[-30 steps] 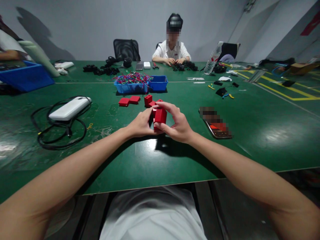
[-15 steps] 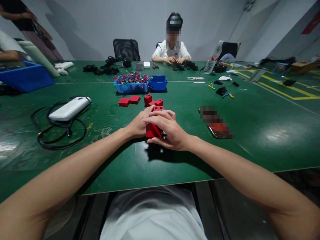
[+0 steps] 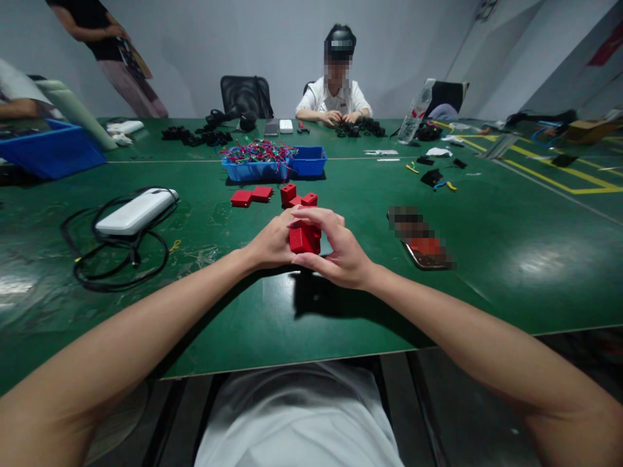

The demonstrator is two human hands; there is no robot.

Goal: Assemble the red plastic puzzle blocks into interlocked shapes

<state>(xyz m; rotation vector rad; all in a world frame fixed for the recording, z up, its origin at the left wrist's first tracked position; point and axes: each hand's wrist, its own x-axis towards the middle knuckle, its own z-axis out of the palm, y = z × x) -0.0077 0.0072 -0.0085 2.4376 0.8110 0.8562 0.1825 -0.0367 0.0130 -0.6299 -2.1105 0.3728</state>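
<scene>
Held between both hands, just above the green table, is a red block-shaped plastic piece (image 3: 305,239); its exact kind does not show. My left hand (image 3: 271,241) grips it from the left, fingers largely hidden behind it. My right hand (image 3: 341,250) curves around its right side, with fingers over the top and the thumb at the lower edge. Just beyond the hands stand similar red blocks (image 3: 289,193), with small holes on top. Two flatter red pieces (image 3: 252,196) lie end to end farther left.
Beyond lie a blue bin of coloured wires (image 3: 256,170) and a smaller blue bin (image 3: 309,162). A white power bank (image 3: 137,211) with a black cable sits left, a phone (image 3: 421,240) right. A co-worker (image 3: 335,100) sits opposite. The table's front edge (image 3: 292,360) is near my body.
The red block has been turned and raised slightly between my hands. My right fingers and thumb have shifted around it. A standing person at the far left has moved right.
</scene>
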